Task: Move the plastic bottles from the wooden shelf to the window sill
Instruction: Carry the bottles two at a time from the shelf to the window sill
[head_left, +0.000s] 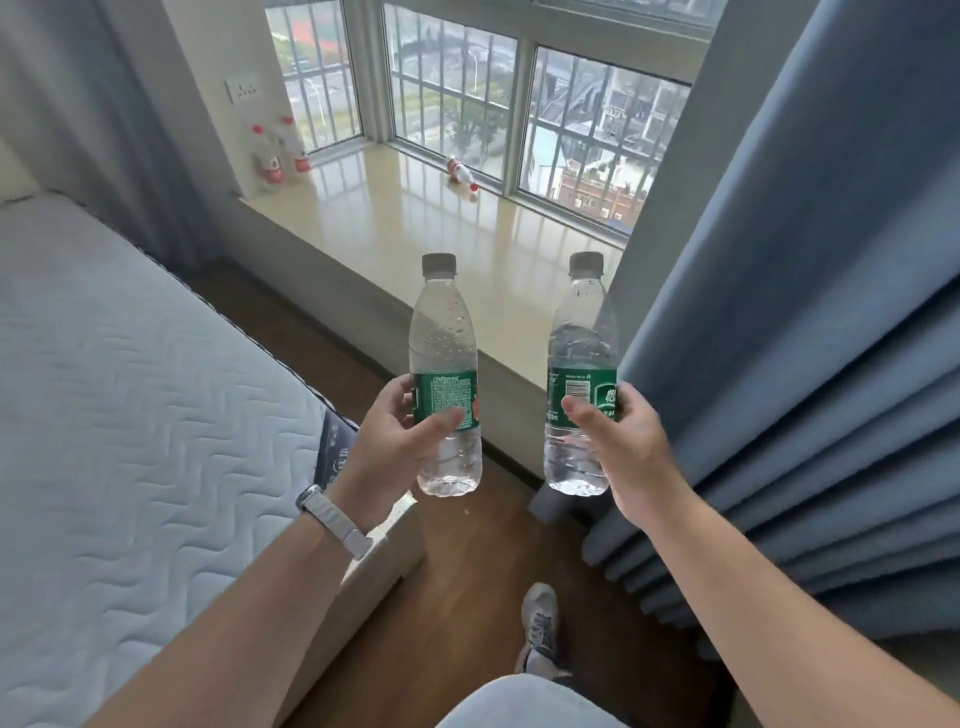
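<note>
My left hand (395, 441) grips a clear plastic bottle with a green label (444, 338), held upright in front of the window sill (415, 228). My right hand (623, 447) grips a second green-label bottle (584, 332), also upright, close to the sill's near edge. Two red-label bottles (278, 156) stand at the sill's far left corner against the wall. A third red-label bottle (462, 176) lies on its side on the sill near the window frame. The wooden shelf is not in view.
A blue curtain (789, 312) hangs at the right, touching the sill's end. A mattress (130, 389) fills the left side. Wooden floor (457, 571) runs between bed and sill, with my shoe (540, 623) on it. The barred window (467, 88) backs the sill.
</note>
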